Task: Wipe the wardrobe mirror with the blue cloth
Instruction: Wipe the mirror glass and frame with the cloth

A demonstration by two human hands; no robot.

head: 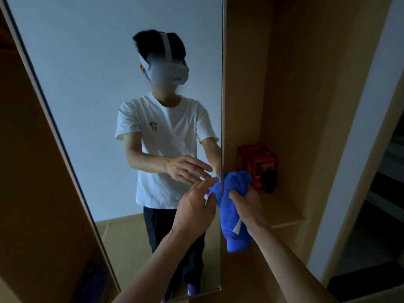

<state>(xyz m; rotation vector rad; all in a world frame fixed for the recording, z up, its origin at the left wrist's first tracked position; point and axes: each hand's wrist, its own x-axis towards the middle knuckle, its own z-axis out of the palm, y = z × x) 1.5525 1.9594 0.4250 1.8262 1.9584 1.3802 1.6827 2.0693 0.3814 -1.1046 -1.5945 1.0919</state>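
Wooden panels (pixel 244 84) flanked the wardrobe mirror (pixel 105 101). At the mirror's right edge, the right hand (pixel 249 204) clenched its fingers round the bunched blue cloth (pixel 234 235). The left hand (pixel 194 207) reached in with fingers straight and slightly apart. Right of the mirror sat a red box (pixel 258 165), perhaps a carton, its print too dim to read.

Home bedroom: wooden wardrobe (pixel 284 84), full-length door mirror (pixel 87 84), shelf niche (pixel 286 215).

Red box (pixel 258 166) stands in dim wooden alcove (pixel 288 207).
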